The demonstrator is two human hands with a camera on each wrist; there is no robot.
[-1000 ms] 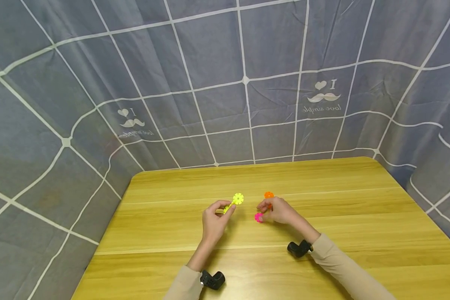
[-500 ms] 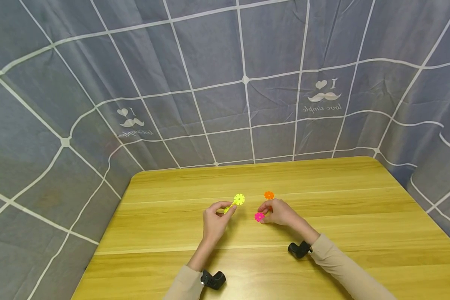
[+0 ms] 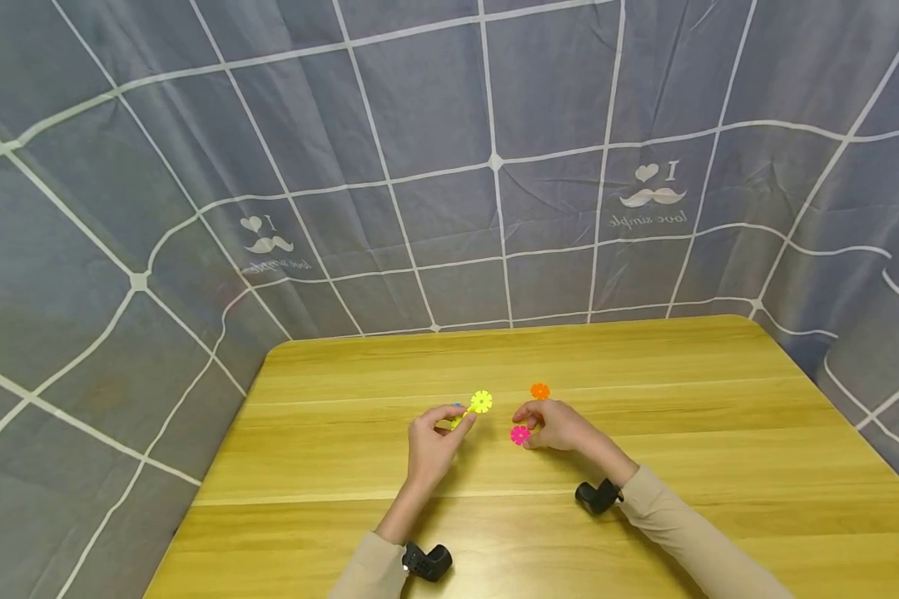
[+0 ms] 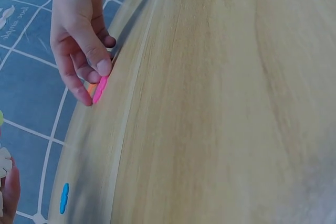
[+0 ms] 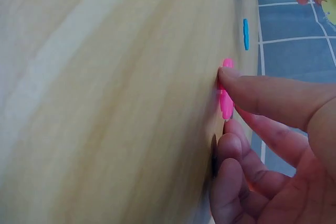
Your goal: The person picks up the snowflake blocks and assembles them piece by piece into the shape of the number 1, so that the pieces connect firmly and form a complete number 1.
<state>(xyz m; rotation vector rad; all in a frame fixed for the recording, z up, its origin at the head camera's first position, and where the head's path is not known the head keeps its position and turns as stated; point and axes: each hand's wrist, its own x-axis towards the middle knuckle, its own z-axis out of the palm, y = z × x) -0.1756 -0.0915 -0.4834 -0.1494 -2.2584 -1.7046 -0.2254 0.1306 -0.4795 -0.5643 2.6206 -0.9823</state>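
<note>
Pinching the pink disc (image 3: 520, 435), the right hand (image 3: 558, 426) has thumb and forefinger set narrowly about it, low at the table (image 3: 307, 466) (whether the disc touches the wood, I cannot tell). The left hand (image 3: 430, 445) holds the joined yellow discs (image 3: 481, 402) between thumb and fingers, one disc jutting past the thumb tip. An orange disc (image 3: 540, 391) lies just beyond the right hand; a blue disc (image 4: 64, 199) lies on the table near the left. The discs are thin and round, notched like petals; the table is wood-grained, the curtain (image 3: 434, 108) behind it creased cloth with white lines.
</note>
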